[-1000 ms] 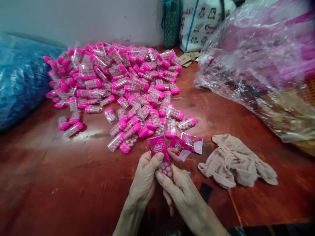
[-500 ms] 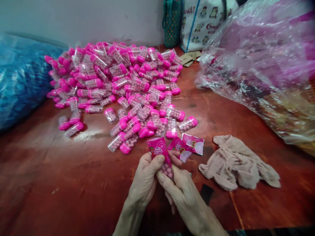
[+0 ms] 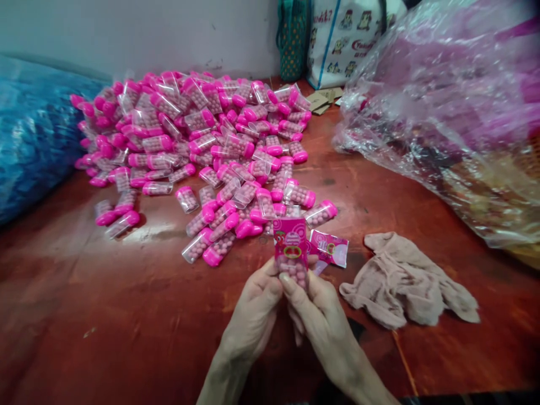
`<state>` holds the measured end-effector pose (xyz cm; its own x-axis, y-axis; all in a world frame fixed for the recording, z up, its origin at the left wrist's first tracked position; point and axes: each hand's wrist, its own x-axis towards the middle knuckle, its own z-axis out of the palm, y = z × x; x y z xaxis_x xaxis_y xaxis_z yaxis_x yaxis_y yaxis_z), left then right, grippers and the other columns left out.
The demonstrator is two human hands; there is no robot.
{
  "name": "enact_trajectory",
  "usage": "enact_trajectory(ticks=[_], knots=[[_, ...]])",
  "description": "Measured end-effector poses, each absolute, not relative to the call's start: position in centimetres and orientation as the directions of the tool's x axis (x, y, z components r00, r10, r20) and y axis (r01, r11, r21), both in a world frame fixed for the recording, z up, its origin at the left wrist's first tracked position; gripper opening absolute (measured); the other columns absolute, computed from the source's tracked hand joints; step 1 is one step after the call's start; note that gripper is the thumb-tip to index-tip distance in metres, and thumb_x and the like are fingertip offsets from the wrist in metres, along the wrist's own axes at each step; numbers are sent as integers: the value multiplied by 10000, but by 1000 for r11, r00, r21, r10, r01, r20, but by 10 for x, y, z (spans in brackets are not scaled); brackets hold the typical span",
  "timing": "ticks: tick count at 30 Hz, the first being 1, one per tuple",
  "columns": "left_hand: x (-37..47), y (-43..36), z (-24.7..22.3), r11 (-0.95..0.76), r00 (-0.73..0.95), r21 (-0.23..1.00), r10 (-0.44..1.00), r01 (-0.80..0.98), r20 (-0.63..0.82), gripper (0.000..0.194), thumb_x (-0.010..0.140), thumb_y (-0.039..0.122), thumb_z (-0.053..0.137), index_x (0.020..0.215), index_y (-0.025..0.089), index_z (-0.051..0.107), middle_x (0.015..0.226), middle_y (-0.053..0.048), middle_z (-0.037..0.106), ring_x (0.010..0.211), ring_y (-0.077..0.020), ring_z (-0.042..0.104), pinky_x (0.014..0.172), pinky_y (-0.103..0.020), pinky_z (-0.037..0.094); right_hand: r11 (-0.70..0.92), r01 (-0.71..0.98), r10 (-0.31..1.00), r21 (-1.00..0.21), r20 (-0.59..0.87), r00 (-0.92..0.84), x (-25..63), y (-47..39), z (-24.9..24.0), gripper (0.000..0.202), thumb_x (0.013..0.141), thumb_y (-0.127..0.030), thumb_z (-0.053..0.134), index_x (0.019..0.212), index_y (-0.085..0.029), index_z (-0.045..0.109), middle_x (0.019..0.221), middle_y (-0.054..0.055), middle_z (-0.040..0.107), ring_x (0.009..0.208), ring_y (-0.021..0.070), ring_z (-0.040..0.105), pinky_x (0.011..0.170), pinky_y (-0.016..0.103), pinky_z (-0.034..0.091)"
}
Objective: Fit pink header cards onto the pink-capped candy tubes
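Observation:
Between my two hands stands a small clear bottle of pink balls (image 3: 297,271), with a printed pink label (image 3: 290,239) around its upper part. My left hand (image 3: 255,306) is closed on its left side, the thumb low by the balls. From the right, my right hand (image 3: 318,315) grips the bottle's lower end, thumb across the front. Some fingers are hidden behind it. Just beyond the right hand another pink label (image 3: 333,248) lies flat on the table. A big heap of similar bottles with pink caps (image 3: 228,143) spreads out past my hands.
At the left lies a large blue plastic bag (image 3: 34,140). A clear plastic bag with pink contents (image 3: 434,101) fills the right. A crumpled beige cloth (image 3: 409,281) rests on the reddish table (image 3: 126,315). A white printed bag (image 3: 337,45) and a teal dotted pouch (image 3: 292,42) stand at the back.
The pink label has gone from tilted above the bottle to upright and lined up around its upper part. My left thumb has come down off the label's face.

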<state>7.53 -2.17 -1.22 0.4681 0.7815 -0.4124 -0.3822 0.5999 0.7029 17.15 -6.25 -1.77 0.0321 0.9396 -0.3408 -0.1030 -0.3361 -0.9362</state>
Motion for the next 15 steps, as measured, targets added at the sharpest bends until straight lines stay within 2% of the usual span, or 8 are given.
enact_trajectory(ticks=[2, 4, 6, 8, 9, 11, 15], knots=[[78, -20, -11, 597, 406, 689, 796, -411, -449, 273, 785, 328, 607, 970, 139, 674, 966, -118, 684, 880, -235, 628, 772, -322, 496, -281, 18, 958, -960, -279, 65, 174, -62, -16, 312, 906, -437, 417, 753, -184, 514, 563, -28, 513, 470, 100, 447, 455, 221, 318], [79, -18, -10, 596, 353, 676, 802, -434, -481, 224, 829, 277, 549, 952, 133, 670, 961, -116, 685, 874, -221, 632, 783, -325, 498, -227, 224, 972, -948, -206, 111, 178, -63, -14, 306, 897, -431, 441, 746, -180, 531, 622, 8, 570, 531, 131, 496, 508, 250, 328], [80, -18, -12, 589, 322, 681, 808, -436, -493, 202, 841, 263, 533, 913, 128, 664, 917, -108, 690, 813, -206, 648, 752, -327, 515, -185, 384, 969, -905, -103, 225, 182, -64, -12, 289, 889, -410, 467, 727, -180, 535, 641, 25, 584, 574, 154, 518, 552, 272, 340], [81, -20, -14, 590, 322, 698, 807, -407, -495, 185, 835, 271, 544, 891, 128, 648, 825, -90, 693, 712, -189, 660, 680, -320, 537, -147, 445, 934, -883, 24, 356, 187, -62, -12, 242, 882, -380, 493, 761, -180, 554, 719, 43, 591, 677, 179, 534, 627, 289, 369], [81, -21, -15, 606, 349, 699, 794, -381, -499, 187, 831, 281, 550, 894, 128, 638, 768, -80, 690, 658, -183, 661, 636, -315, 543, -128, 435, 918, -891, 59, 392, 190, -61, -13, 212, 877, -369, 505, 805, -179, 567, 780, 52, 591, 742, 190, 534, 673, 296, 381], [83, -24, -16, 648, 424, 687, 752, -330, -505, 213, 833, 307, 545, 912, 123, 619, 675, -67, 672, 576, -177, 653, 558, -298, 542, -118, 334, 922, -935, 21, 386, 194, -58, -15, 190, 878, -357, 505, 859, -180, 572, 835, 49, 567, 793, 189, 517, 712, 297, 393], [85, -27, -17, 670, 511, 669, 717, -320, -474, 211, 819, 307, 563, 891, 112, 600, 678, -77, 665, 540, -168, 640, 506, -261, 519, -186, 77, 930, -980, -150, 336, 198, -53, -19, 250, 902, -336, 459, 711, -185, 518, 698, -8, 466, 642, 133, 451, 604, 252, 387]])
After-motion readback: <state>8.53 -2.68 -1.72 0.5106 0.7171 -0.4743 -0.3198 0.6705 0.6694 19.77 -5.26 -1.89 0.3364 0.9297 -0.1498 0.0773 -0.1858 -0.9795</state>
